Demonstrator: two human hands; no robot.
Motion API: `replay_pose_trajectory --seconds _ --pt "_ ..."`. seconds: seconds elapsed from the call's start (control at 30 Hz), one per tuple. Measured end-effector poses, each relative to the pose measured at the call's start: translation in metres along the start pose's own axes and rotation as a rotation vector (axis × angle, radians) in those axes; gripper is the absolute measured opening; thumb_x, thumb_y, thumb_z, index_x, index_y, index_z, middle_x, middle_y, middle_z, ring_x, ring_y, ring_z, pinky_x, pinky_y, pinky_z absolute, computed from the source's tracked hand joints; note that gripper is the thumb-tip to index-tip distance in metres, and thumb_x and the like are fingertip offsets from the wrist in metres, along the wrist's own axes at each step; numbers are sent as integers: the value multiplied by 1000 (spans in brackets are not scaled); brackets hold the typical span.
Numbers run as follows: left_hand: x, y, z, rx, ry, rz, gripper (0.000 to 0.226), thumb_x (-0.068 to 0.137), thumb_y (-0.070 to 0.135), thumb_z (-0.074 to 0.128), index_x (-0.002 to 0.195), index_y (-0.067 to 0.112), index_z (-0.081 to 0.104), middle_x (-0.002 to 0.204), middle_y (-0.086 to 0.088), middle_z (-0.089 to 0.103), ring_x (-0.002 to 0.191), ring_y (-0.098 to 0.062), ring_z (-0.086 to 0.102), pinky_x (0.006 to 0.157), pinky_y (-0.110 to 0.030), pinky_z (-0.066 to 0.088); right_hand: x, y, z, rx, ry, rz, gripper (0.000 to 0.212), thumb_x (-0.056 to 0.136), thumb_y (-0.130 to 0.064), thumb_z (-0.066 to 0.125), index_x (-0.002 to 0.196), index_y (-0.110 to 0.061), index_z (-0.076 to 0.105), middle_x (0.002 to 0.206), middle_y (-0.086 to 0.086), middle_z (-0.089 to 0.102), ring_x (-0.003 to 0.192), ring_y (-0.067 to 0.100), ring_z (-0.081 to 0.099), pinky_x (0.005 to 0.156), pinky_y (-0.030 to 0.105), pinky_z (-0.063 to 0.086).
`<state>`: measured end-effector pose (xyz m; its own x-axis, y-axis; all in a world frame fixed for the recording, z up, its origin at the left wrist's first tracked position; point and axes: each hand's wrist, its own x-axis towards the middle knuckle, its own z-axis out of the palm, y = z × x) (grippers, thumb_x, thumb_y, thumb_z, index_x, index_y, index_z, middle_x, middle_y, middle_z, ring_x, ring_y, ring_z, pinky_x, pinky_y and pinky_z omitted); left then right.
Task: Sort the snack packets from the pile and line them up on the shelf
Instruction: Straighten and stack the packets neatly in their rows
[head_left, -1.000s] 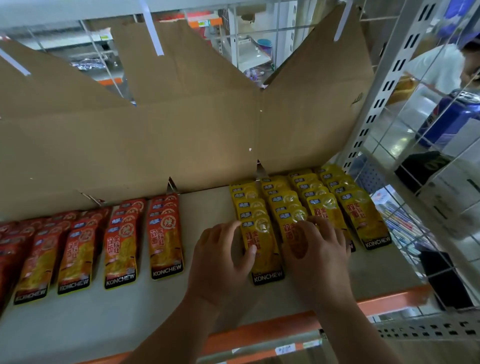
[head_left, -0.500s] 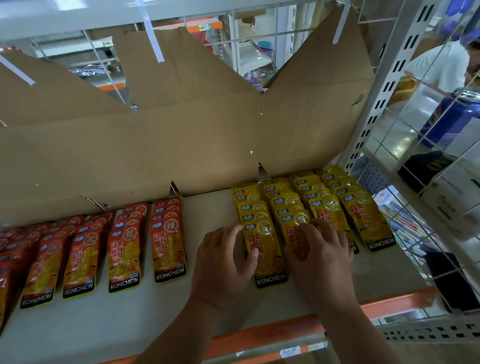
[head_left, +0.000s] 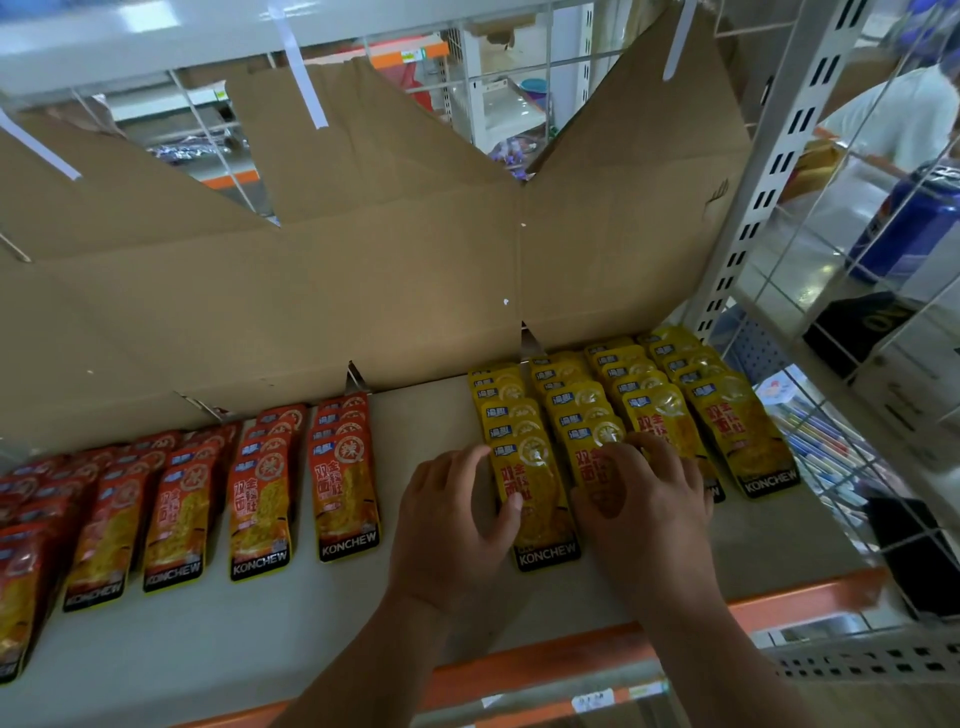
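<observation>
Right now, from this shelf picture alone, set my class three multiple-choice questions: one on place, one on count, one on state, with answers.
1. Where do the yellow packets lie against the red packets? A to their left; B to their right; C on top of them.
2. How many rows of yellow packets run front to back? A four; B two; C seven.
3. What does the right hand do? A lifts a red packet; B makes a fist in the air; C rests on yellow packets.
Answers: 1 B, red fills the shelf's left, yellow its right. 2 A, four rows stand side by side. 3 C, it lies spread over the second row from the left.
</observation>
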<state>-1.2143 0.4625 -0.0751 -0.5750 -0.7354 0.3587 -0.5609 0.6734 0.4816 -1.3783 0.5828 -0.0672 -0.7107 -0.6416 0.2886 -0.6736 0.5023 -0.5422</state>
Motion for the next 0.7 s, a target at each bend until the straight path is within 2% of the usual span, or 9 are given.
replay_pose_trajectory --seconds 0.17,0.57,0.7 --pt "-1 0 -1 3 -13 -15 56 90 53 59 132 17 60 117 3 64 109 -17 55 93 -28 45 -1 -1 -2 45 56 -30 45 70 -34 87 110 -21 70 123 3 61 107 35 53 90 52 47" --pt "-1 5 -4 -20 -7 -24 55 91 52 59 133 17 60 120 2 64 111 -19 56 93 -35 49 -1 -2 -7 112 82 -90 39 75 -26 83 111 -17 71 122 8 62 107 37 54 90 55 48" --pt "-3 7 -7 -6 32 44 53 90 47 62 130 13 63 119 -2 65 109 -22 58 92 -39 51 -2 -1 -9 127 94 -114 35 77 -22 83 109 -15 71 120 7 62 106 37 56 90 52 48"
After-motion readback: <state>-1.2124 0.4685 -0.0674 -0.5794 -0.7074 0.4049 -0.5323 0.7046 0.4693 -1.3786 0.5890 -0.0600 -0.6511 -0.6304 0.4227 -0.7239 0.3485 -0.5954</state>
